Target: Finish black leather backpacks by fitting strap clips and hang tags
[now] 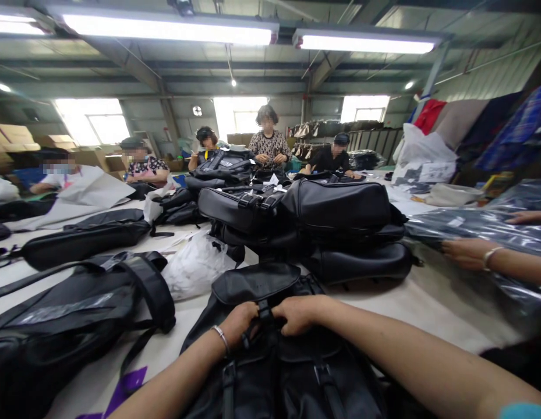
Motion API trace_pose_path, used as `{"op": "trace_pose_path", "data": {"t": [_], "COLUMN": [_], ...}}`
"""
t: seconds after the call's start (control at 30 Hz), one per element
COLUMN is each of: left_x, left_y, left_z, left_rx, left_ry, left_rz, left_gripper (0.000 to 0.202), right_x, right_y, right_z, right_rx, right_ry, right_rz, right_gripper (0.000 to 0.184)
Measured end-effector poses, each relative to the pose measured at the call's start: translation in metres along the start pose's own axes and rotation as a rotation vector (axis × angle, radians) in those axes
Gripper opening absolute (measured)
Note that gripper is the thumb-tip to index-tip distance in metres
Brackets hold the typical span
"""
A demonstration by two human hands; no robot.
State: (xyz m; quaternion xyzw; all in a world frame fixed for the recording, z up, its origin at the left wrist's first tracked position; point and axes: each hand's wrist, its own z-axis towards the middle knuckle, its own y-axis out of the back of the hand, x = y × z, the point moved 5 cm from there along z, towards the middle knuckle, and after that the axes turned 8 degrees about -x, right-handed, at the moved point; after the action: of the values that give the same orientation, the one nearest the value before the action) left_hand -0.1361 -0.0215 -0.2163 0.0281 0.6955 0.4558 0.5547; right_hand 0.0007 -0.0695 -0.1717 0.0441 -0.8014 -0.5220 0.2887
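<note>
A black backpack [270,361] lies flat on the white table [427,302] right in front of me. Both my hands rest on its top near the flap. My left hand [237,322], with a thin bracelet on the wrist, is closed around the strap at the middle. My right hand [299,314] is closed on the same strap from the other side. The two hands almost touch over the strap's buckle [265,317].
A second black backpack [69,326] lies at my left, a white plastic bag [195,265] beyond it. Stacked black bags [322,227] fill the table's middle. Another person's hands [469,253] handle clear plastic wrap at right. Several seated workers sit at the far end.
</note>
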Motion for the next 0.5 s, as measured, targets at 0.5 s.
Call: {"op": "trace_pose_path", "data": {"t": [0.5], "left_x": [-0.028], "left_y": [0.047], "left_z": [-0.069], "left_rx": [0.143], "left_ry": [-0.012], "left_rz": [0.058], "left_gripper": [0.059], "right_x": [-0.021], "right_y": [0.028], "right_z": [-0.096], "right_rx": [-0.067], "right_ry": [0.116], "right_rz": [0.238], "right_gripper": [0.042]}}
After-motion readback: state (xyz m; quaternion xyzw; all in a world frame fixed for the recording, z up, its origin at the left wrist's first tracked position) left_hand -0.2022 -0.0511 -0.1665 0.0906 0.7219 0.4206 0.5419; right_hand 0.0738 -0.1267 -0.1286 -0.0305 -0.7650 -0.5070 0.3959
